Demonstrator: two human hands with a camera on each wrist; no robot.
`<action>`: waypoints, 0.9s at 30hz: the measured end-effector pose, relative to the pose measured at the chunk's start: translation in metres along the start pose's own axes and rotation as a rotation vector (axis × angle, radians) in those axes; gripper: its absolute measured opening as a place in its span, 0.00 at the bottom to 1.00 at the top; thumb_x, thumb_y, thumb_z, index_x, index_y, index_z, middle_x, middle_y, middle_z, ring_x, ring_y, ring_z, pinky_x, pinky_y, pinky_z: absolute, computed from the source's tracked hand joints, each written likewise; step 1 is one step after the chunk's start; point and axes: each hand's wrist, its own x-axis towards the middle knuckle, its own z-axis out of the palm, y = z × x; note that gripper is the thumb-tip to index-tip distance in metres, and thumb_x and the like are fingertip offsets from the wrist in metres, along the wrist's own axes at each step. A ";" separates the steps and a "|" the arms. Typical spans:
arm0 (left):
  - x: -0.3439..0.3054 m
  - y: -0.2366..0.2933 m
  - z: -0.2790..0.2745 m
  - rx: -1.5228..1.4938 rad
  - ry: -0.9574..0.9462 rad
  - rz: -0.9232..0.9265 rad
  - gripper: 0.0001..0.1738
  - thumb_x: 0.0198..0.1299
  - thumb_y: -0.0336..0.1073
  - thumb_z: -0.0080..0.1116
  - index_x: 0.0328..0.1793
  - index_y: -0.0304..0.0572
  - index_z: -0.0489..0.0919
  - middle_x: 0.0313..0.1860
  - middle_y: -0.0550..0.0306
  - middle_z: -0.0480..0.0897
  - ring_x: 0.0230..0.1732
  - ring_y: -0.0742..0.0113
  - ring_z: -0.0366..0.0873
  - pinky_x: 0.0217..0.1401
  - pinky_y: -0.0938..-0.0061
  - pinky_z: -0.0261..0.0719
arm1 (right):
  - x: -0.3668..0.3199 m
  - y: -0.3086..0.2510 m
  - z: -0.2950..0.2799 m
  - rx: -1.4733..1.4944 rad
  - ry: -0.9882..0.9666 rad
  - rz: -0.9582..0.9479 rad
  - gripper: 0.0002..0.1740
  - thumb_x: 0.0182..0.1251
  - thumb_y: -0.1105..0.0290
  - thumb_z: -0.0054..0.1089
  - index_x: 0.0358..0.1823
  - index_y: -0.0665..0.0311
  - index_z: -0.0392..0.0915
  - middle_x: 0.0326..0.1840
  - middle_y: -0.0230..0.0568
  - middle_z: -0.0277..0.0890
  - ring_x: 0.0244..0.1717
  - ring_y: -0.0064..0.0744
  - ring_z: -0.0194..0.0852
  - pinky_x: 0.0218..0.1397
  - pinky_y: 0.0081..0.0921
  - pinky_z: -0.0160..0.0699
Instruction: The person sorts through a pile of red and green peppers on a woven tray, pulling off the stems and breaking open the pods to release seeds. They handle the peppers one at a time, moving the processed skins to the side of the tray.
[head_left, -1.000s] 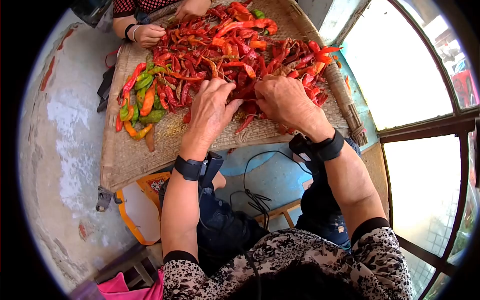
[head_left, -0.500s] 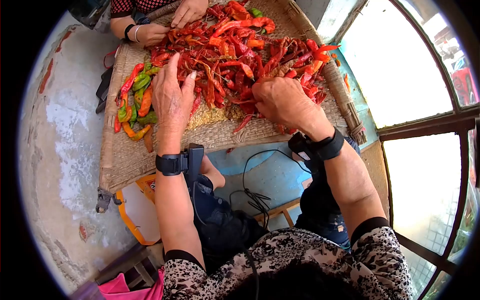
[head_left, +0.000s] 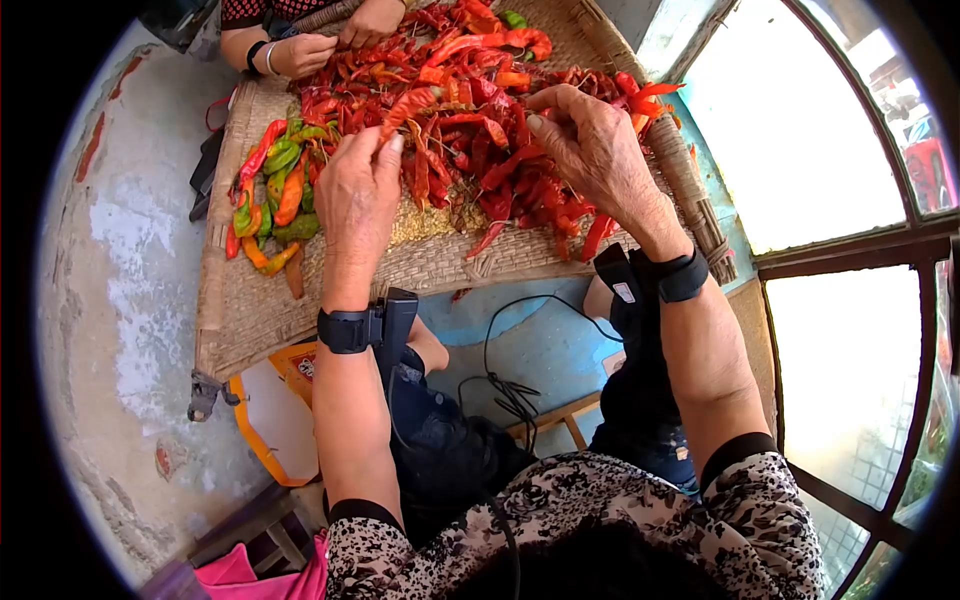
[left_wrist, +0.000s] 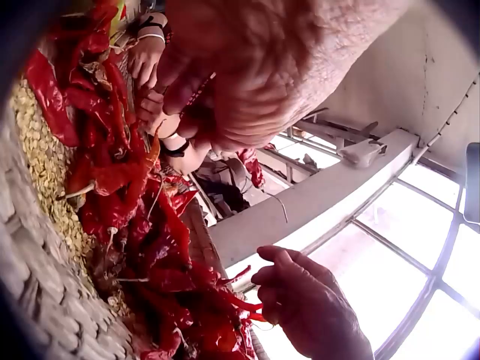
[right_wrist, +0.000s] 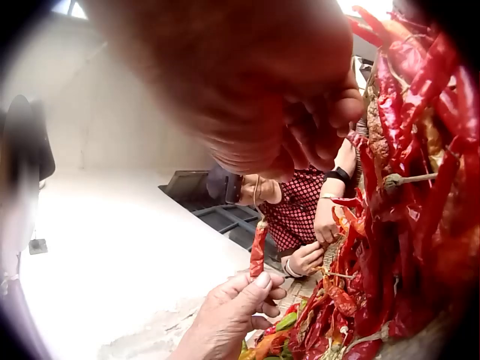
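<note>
Over the woven tray (head_left: 250, 310), our left hand (head_left: 358, 195) has lifted a red chilli (head_left: 408, 103), fingers pinching it. We cannot tell what our right hand (head_left: 595, 150) holds.

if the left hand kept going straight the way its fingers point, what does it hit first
Most likely the heap of dried red chillies just beyond the left hand and the long red chilli it pinches; height is unclear.

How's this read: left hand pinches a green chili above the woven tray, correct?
No: the chili pinched by the left hand is red, not green. It is held above the woven tray, as you said. The head view shows it.
</note>
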 end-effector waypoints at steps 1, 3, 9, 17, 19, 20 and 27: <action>0.004 -0.015 0.004 -0.009 0.173 -0.051 0.22 0.66 0.41 0.58 0.62 0.36 0.75 0.42 0.48 0.80 0.41 0.52 0.78 0.48 0.60 0.76 | -0.001 0.000 0.003 0.001 0.001 0.000 0.12 0.71 0.66 0.59 0.50 0.65 0.79 0.34 0.44 0.81 0.33 0.35 0.81 0.36 0.32 0.79; 0.007 -0.021 -0.001 -0.044 0.239 -0.275 0.38 0.65 0.42 0.58 0.77 0.33 0.59 0.49 0.42 0.79 0.41 0.56 0.80 0.51 0.61 0.78 | -0.002 -0.002 0.011 -0.150 -0.065 -0.121 0.11 0.66 0.67 0.60 0.45 0.65 0.78 0.37 0.49 0.79 0.37 0.49 0.82 0.39 0.40 0.82; -0.007 0.014 0.009 -0.336 -0.058 0.001 0.18 0.65 0.35 0.59 0.59 0.35 0.80 0.45 0.52 0.84 0.36 0.68 0.79 0.42 0.71 0.79 | -0.010 -0.011 0.026 -0.608 -0.192 -0.262 0.11 0.55 0.71 0.59 0.40 0.63 0.82 0.53 0.45 0.73 0.52 0.42 0.73 0.44 0.32 0.83; -0.013 0.030 0.039 -0.169 -0.207 0.151 0.13 0.62 0.33 0.59 0.51 0.35 0.80 0.43 0.40 0.81 0.43 0.39 0.79 0.47 0.57 0.76 | -0.006 -0.013 0.030 -0.506 -0.116 -0.301 0.07 0.56 0.70 0.59 0.36 0.61 0.80 0.45 0.43 0.75 0.49 0.40 0.73 0.41 0.32 0.81; -0.014 0.031 0.036 -0.211 -0.171 0.158 0.13 0.63 0.34 0.58 0.50 0.35 0.79 0.41 0.40 0.82 0.41 0.40 0.80 0.46 0.57 0.76 | -0.005 -0.015 0.027 -0.498 -0.094 -0.314 0.07 0.57 0.70 0.59 0.37 0.61 0.79 0.42 0.43 0.76 0.47 0.41 0.75 0.39 0.33 0.82; -0.014 0.032 0.034 -0.253 -0.137 0.169 0.13 0.64 0.35 0.58 0.50 0.35 0.78 0.38 0.41 0.82 0.39 0.41 0.80 0.44 0.57 0.76 | -0.006 -0.016 0.025 -0.491 -0.069 -0.323 0.08 0.58 0.69 0.60 0.38 0.61 0.77 0.40 0.42 0.77 0.46 0.42 0.77 0.38 0.34 0.82; 0.001 0.014 0.006 -0.205 -0.027 -0.113 0.16 0.70 0.41 0.54 0.53 0.37 0.78 0.33 0.53 0.83 0.30 0.67 0.77 0.37 0.70 0.76 | -0.006 -0.002 0.010 -0.447 -0.048 -0.110 0.14 0.63 0.66 0.63 0.46 0.63 0.72 0.32 0.47 0.81 0.32 0.47 0.83 0.29 0.41 0.81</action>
